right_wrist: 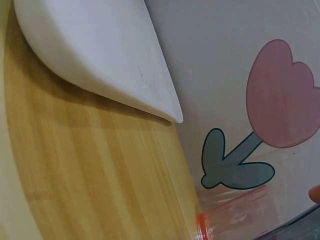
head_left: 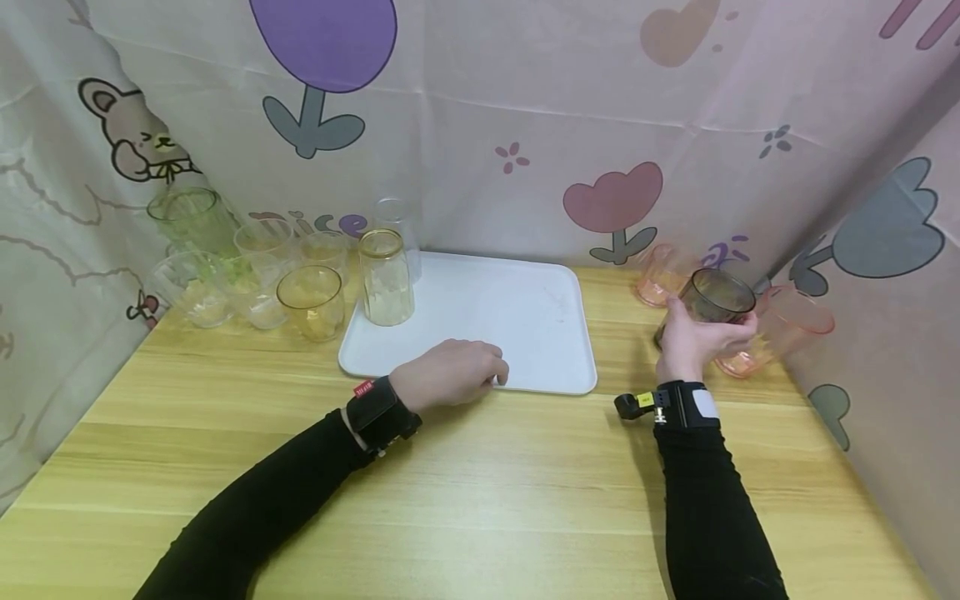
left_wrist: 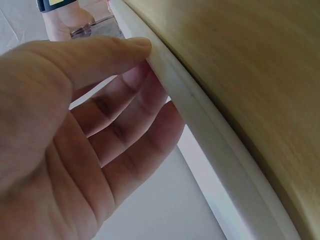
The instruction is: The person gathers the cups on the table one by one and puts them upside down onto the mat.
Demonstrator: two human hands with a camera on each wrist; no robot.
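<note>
A smoky gray glass (head_left: 714,302), between two pink glasses (head_left: 799,322) on the tabletop (head_left: 525,500), sits in the curled fingers of the right hand (head_left: 699,342). Thumb and fingers of the left hand (head_left: 450,372) pinch the white tray (head_left: 502,321)'s near rim; a gold-rimmed glass (head_left: 387,283) stands on its left.

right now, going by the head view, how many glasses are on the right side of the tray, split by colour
pink glasses: 2, standing apart
dark grey glass: 1, held in the right grip
total: 3
</note>
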